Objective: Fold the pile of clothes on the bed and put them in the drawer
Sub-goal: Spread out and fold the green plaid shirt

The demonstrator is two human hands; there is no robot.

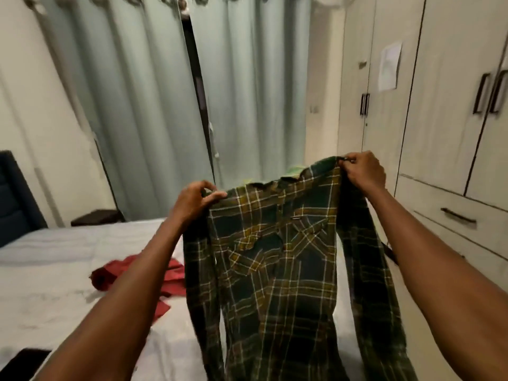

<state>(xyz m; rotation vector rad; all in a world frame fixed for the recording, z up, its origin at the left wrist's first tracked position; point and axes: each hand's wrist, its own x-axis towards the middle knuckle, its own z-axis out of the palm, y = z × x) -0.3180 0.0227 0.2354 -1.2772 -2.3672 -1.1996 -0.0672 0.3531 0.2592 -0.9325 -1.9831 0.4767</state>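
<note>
A dark green plaid shirt (275, 270) with yellow and white lines hangs upright in the air over the bed (55, 259). My left hand (196, 200) pinches its left shoulder. My right hand (364, 171) pinches the right shoulder, a little higher. Both sleeves dangle at the sides and the chest pockets face me. A crumpled red garment (110, 274) lies on the white sheet behind my left forearm, partly hidden by it. A closed drawer (456, 215) with a dark bar handle sits low in the wardrobe at the right.
Pale wardrobe doors (439, 105) with dark handles fill the right wall, one with a paper sheet (389, 66) taped on. Grey-green curtains (137, 105) hang behind the bed. A dark headboard (13, 193) stands at the left, and a dark bedside table (96, 217) sits by the curtain.
</note>
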